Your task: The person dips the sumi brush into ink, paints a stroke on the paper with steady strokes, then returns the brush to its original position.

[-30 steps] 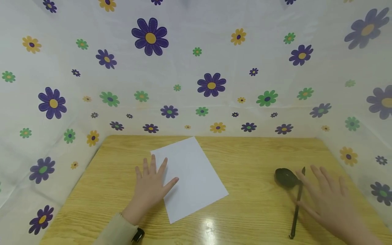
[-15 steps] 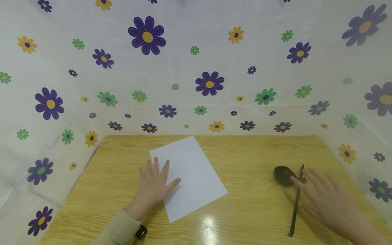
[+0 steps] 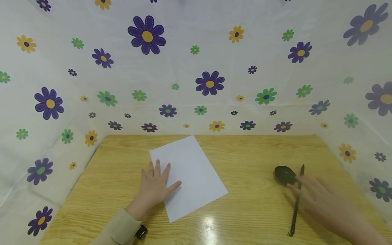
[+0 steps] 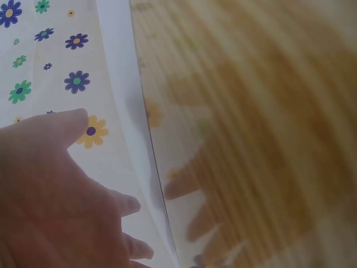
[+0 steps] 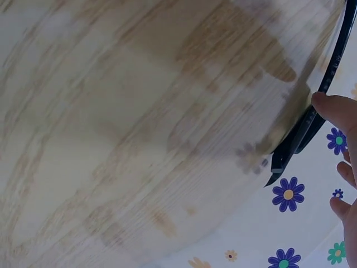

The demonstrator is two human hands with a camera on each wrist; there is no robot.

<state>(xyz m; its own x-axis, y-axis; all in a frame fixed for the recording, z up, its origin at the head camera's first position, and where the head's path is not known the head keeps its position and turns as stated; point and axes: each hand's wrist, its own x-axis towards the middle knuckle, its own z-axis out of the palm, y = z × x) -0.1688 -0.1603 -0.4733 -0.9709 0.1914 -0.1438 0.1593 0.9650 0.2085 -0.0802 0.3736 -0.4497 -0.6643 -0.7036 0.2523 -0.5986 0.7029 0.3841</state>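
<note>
Head view: a dark spoon bowl [image 3: 284, 175] lies on the tabletop [image 3: 245, 163] at about ten o'clock from the right hand [image 3: 326, 206], the nearer of the two. Just beside the bowl runs a thin dark bar [image 3: 294, 216], its long axis from slightly past twelve o'clock to slightly past six; whether bowl and bar are joined cannot be told. The right hand, blurred, reaches over the bar with fingers extended and no grasp evident. In the right wrist view the thumb overlaps a dark shaft, but contact is not certain. Well apart, toward nine o'clock, the left hand [image 3: 154, 187] spreads its fingers over the left edge of a white sheet [image 3: 196, 180], grasping nothing; whether it presses the sheet is unclear. Most of the sheet lies toward three o'clock from that hand.
</note>
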